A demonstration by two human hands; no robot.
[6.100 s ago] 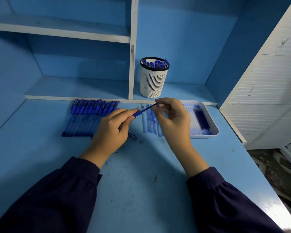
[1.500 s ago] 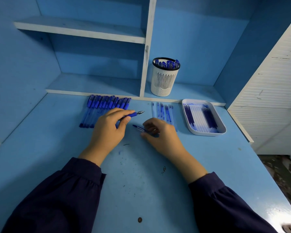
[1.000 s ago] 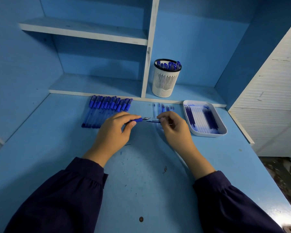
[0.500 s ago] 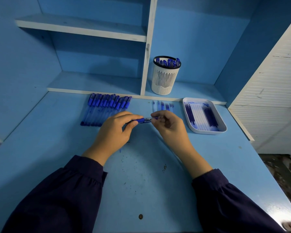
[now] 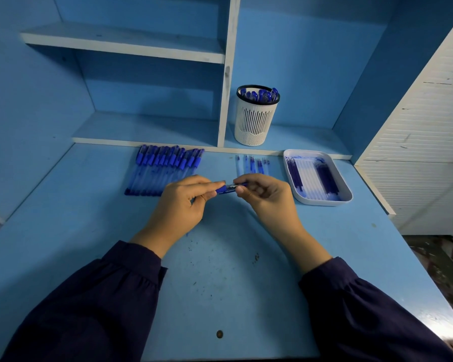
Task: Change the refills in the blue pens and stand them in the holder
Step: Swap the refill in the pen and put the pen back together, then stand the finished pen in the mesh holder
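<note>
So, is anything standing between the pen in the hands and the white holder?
Nothing visible does. The pen is pinched by the left hand and right hand; only loose refills lie flat on the desk between it and the holder.

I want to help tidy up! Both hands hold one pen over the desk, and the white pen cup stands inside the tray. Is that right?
Not quite. The head view shows the white pen cup standing on the low shelf behind the tray, not inside it. The rest holds: the left hand and right hand hold one pen over the desk.
</note>
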